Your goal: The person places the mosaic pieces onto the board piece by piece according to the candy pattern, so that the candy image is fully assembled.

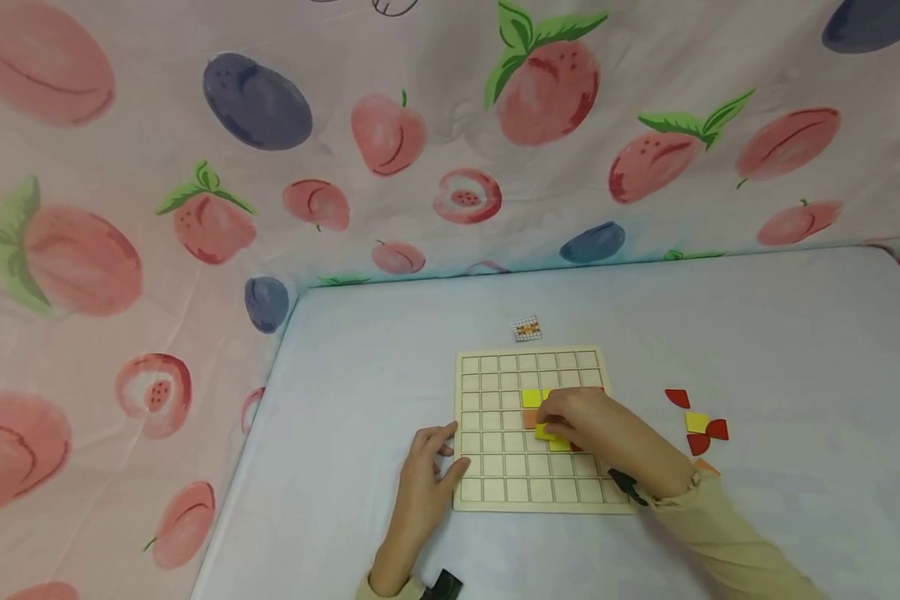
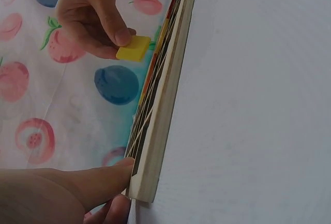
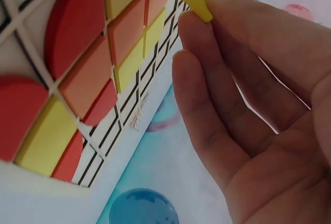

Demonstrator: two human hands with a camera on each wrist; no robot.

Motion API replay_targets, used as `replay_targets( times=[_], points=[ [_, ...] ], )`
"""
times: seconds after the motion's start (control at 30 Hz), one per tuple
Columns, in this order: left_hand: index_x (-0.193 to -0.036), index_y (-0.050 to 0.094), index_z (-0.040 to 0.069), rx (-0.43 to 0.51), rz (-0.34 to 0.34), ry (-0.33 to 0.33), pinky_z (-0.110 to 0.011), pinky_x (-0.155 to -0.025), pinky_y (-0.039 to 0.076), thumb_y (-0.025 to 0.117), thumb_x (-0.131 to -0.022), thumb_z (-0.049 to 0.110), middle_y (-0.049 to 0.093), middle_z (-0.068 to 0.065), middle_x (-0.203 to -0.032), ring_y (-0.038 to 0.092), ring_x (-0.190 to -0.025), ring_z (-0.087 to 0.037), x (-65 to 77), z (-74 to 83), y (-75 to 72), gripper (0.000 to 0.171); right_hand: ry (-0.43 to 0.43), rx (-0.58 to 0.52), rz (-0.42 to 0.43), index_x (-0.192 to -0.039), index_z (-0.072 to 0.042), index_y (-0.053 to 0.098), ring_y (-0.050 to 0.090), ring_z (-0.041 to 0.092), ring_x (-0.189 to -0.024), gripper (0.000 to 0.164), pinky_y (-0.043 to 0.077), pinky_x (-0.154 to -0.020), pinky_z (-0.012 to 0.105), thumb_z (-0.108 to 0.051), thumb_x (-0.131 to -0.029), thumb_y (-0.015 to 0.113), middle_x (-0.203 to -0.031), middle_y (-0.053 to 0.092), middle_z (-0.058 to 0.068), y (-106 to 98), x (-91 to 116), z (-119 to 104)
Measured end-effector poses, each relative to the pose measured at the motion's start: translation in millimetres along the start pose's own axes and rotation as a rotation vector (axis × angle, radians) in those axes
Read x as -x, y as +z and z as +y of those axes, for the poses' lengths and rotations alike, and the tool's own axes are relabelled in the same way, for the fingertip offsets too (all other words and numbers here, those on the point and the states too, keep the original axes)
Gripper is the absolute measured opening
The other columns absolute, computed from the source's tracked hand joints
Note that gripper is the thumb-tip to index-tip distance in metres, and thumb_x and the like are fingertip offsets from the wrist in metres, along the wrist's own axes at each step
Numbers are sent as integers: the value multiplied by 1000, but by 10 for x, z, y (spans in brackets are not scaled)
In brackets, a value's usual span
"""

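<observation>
A square wooden grid board (image 1: 492, 489) lies on the white-covered table. My right hand (image 1: 588, 425) is over the board's middle, pinching a yellow square tile (image 2: 134, 49) between thumb and fingertips. Beneath and around it, red, orange and yellow tiles sit in the grid, among them an orange tile (image 3: 86, 76), a yellow tile (image 3: 47, 131) and a red curved tile (image 3: 74, 25). The right hand hides part of this pattern in the head view. At the board's left edge, my left hand (image 1: 425, 471) rests with its thumb (image 2: 111, 175) touching the rim.
To the right of the board lie several loose pieces: a yellow square (image 1: 696, 422), red quarter-rounds such as one red piece (image 1: 677, 397), and an orange piece (image 1: 707, 467) partly behind the sleeve. A small patterned card (image 1: 527, 328) lies beyond the board. Fruit-printed cloth (image 1: 390, 217) hangs behind the table.
</observation>
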State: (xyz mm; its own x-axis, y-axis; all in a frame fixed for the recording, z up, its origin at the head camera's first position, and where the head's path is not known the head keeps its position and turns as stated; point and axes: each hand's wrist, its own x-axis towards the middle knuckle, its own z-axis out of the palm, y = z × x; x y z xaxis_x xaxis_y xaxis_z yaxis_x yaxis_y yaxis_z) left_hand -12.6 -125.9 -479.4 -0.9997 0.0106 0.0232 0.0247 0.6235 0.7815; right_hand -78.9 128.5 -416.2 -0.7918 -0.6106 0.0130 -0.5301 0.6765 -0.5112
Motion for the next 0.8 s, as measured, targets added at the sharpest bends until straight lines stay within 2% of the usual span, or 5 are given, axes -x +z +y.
replay_targets(
  times=[0.47, 0.6, 0.8],
  points=[
    [-132, 61, 5, 7, -5, -2, -21, -70, 41, 76, -87, 9, 57, -3, -116, 52, -88, -11, 10, -10, -8, 48, -11, -3, -29, -94, -9, 74, 64, 13, -85, 8, 55, -81, 34, -8, -87, 75, -92, 71, -3, 174, -58, 0],
    [-132, 61, 5, 11, -2, 0, -21, -71, 42, 76, -87, 9, 57, -3, -117, 52, -88, -12, 8, -16, -10, 48, -17, 1, -20, -93, -10, 72, 60, 10, -81, 7, 54, -77, 30, -7, -87, 75, -89, 68, -5, 197, -59, -6],
    [-133, 61, 6, 16, -4, -2, -21, -73, 42, 75, -88, 9, 57, -2, -118, 53, -91, -11, 0, -23, 0, 48, -33, 9, -33, -85, -14, 68, 47, 7, -70, 11, 45, -67, 24, -7, -86, 75, -76, 56, -8, 222, -80, -5]
  ],
)
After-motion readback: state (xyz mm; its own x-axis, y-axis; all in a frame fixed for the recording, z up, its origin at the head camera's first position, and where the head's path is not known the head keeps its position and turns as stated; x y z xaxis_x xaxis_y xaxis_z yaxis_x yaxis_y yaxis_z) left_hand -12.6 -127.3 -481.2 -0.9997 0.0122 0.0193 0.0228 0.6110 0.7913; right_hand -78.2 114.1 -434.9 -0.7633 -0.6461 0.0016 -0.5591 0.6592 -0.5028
